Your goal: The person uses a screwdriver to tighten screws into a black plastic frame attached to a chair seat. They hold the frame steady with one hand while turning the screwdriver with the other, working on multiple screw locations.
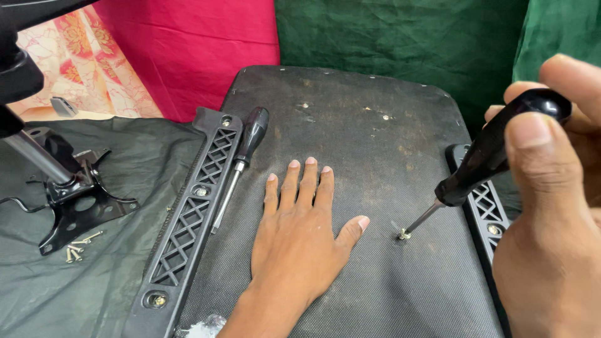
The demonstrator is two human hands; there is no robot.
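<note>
1. Cloth backdrop behind: crumpled dark green drape, magenta sheet, dark grey sheet over the floor.
2. Upturned chair seat, rough black fabric, dusty; latticed plastic bracket along its left edge.
3. Left hand pressed flat on the seat, fingers spread, holding nothing.
4. Right hand clamped on glossy black screwdriver, tip in brass screw, just right of the left thumb.
5. Second screwdriver lying by the bracket; metal chair mechanism and loose screws at left.

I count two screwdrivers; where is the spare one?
The spare screwdriver lies left of the flat left hand, beside the latticed black bracket.
</note>
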